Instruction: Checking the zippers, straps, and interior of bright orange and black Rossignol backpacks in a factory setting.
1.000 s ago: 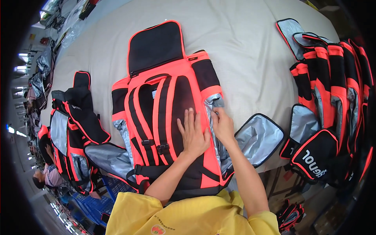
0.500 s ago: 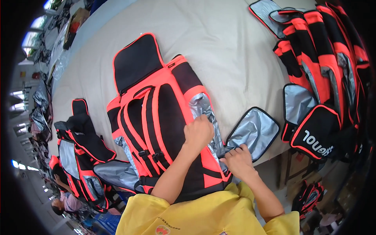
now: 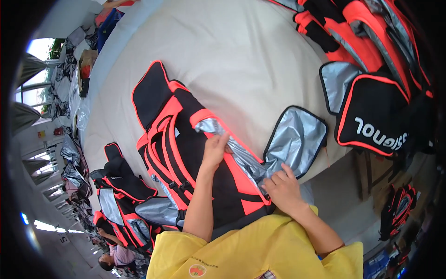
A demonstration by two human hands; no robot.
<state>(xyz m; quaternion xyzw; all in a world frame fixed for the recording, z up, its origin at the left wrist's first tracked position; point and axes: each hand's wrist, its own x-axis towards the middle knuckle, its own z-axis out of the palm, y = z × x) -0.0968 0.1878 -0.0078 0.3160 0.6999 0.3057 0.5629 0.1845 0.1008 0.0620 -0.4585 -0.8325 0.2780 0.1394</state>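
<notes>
- Centrally, a black and coral-orange backpack [image 3: 186, 153] is seen lying flat on a large beige table [image 3: 251, 56], its straps facing up and its lower end at the table's near edge.
- The left hand [image 3: 214, 151] is pressed onto the backpack, its fingers curled and pinching the silver lining [image 3: 241, 158] along the bag's opened right side.
- The right hand [image 3: 281, 188] is set at the bag's lower right corner, fingers bent and gripping the edge of the silver lining where a silver-lined side flap [image 3: 295, 142] is spread open.
- Both forearms are shown coming out of yellow sleeves [image 3: 251, 246] at the lower edge.
- More backpacks of the same colours are piled at the table's right [image 3: 371, 69] and stacked at the lower left [image 3: 123, 200].
- Another person [image 3: 116, 253] is glimpsed at the lower left rim.
</notes>
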